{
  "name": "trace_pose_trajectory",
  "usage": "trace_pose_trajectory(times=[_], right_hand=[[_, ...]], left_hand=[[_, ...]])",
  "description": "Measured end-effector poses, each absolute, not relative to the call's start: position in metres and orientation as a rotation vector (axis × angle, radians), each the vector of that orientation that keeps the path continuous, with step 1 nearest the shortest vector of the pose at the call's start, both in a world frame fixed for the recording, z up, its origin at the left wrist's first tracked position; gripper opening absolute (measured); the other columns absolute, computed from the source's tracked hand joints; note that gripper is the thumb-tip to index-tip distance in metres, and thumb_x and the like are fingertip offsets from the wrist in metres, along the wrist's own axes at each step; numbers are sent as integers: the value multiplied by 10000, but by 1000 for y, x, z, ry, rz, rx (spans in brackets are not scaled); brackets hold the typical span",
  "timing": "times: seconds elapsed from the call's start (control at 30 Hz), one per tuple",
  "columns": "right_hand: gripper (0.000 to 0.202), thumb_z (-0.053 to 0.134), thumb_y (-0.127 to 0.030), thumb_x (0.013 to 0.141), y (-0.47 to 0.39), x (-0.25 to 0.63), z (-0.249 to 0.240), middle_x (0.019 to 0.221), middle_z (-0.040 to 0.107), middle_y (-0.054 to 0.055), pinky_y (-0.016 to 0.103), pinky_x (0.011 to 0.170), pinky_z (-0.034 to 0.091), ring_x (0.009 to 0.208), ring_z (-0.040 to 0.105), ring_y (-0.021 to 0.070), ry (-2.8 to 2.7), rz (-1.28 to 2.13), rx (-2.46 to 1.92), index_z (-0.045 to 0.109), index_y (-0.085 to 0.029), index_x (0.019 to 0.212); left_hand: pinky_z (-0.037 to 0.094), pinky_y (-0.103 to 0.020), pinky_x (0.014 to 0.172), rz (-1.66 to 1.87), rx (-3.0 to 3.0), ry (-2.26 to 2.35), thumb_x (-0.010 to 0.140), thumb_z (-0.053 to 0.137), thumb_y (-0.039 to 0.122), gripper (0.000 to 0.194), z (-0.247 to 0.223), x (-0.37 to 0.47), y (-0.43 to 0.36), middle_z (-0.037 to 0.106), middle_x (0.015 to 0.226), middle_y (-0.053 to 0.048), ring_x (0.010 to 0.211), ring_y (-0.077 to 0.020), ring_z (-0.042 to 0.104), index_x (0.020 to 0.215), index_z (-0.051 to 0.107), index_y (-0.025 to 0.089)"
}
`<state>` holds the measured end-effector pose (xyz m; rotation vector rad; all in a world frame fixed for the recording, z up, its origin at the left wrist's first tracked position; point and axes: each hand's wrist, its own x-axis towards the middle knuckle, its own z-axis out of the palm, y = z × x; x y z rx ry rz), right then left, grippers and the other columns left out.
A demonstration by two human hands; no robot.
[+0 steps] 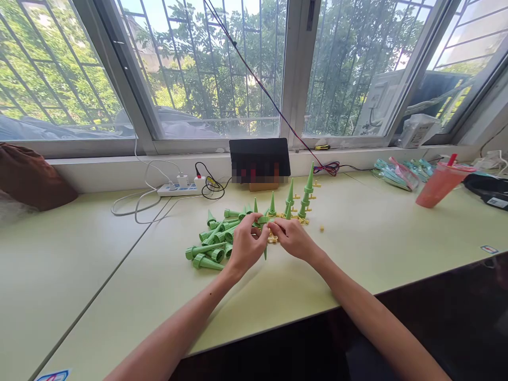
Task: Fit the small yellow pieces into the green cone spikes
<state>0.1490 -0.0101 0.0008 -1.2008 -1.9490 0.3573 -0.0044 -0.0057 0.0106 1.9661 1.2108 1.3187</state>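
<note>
My left hand [249, 241] grips a green plastic watering spike [265, 255] by its wide end, the tip pointing down. Against that end, my right hand [294, 239] pinches with fingertips together; whatever is between them is hidden. Left of my hands lies a heap of loose green spikes [214, 238]. Behind and to the right, several spikes with yellow valves stand upright, some stacked into a tall column [305, 198]. Small yellow valves [272, 239] lie partly hidden behind my fingers.
A dark tablet [260, 159] leans on a brown stand at the back. A power strip [180, 189] with cables lies left of it. A tilted red cup [442, 185] and plastic packets [397, 173] are at the right. One yellow piece [321, 228] lies alone. The table's front edge runs below my forearms.
</note>
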Motion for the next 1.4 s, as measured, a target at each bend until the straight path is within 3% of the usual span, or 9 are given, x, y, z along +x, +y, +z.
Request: trace_pose_trajectory(times=[0.33, 0.67, 0.97, 1.4], right_hand=[[451, 288, -453, 994, -11, 148, 3, 573, 419, -18, 243, 534, 250, 537, 355, 112, -1954, 384, -1206, 388, -191, 641], [437, 348, -486, 972, -12, 148, 3, 546, 374, -34, 240, 508, 232, 503, 324, 106, -1908, 342, -1248, 383, -195, 647], [434, 332, -456, 983, -11, 148, 3, 552, 395, -31, 241, 515, 240, 511, 335, 106, -1942, 337, -1232, 378, -194, 640], [516, 292, -532, 977, -13, 149, 5, 567, 442, -15, 241, 510, 232, 530, 363, 106, -1988, 434, -1222, 422, -182, 621]], left_hand=[[446, -191, 479, 1376, 2025, 1166, 826, 532, 262, 190, 9, -4, -5, 585, 960, -33, 499, -43, 518, 991, 566, 173], [416, -186, 456, 1337, 1962, 1201, 813, 549, 250, 185, 12, -4, -7, 602, 860, -29, 538, -77, 554, 980, 563, 172], [433, -187, 471, 1384, 2034, 1165, 819, 533, 251, 181, 10, -4, -5, 603, 947, -32, 505, -50, 522, 981, 566, 178], [440, -203, 473, 1362, 2083, 1155, 821, 534, 251, 187, 4, -4, -2, 577, 943, -28, 482, -45, 483, 991, 558, 178]])
